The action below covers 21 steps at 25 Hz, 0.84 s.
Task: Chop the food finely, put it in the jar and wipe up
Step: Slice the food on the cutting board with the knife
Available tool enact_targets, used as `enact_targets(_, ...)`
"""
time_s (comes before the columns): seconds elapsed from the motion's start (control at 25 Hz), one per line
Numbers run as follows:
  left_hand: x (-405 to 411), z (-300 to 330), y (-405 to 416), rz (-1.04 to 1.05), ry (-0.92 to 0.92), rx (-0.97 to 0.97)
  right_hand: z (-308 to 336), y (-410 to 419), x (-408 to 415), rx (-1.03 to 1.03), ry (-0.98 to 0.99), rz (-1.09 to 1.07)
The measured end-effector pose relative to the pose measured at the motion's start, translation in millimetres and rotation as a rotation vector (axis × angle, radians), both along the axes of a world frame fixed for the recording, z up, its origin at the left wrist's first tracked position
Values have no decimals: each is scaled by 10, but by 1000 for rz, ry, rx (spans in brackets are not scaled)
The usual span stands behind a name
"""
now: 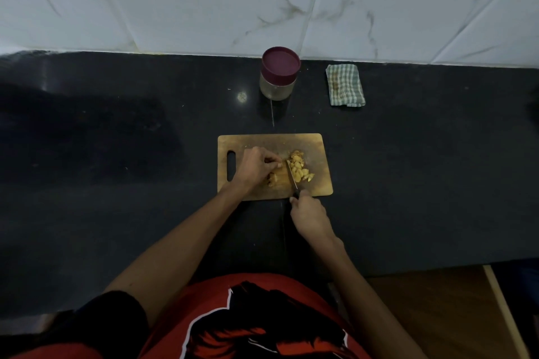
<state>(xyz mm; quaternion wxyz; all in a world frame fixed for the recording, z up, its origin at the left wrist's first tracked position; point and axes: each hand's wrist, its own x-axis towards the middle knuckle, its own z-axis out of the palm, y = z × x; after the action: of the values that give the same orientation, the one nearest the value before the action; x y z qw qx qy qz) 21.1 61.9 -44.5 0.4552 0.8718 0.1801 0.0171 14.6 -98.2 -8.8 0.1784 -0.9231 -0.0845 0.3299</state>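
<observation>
A wooden cutting board point(318, 143) lies on the dark counter. On it sits a pile of yellowish cut food pieces point(299, 169) to the right of the knife blade point(291, 176). My left hand point(255, 170) holds down the uncut piece of food point(274, 180) on the board, fingers curled over it. My right hand point(310, 217) grips the knife handle at the board's near edge, the blade resting between the uncut piece and the pile. A glass jar point(278, 77) with a maroon lid on stands behind the board.
A folded green-checked cloth point(345, 85) lies to the right of the jar near the tiled wall. The black counter point(116, 169) stretches wide to both sides. Its front edge runs near my body; a wooden surface point(437, 315) shows lower right.
</observation>
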Motion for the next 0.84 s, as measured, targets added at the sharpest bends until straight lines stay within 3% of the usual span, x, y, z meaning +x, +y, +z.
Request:
enact_targets(0.28,6,0,-11,-14,-1,30,51,136,43,66,-12,-32)
enact_targets(0.84,11,-26,-2,6,-7,7,31,203,99,-19,-21,41)
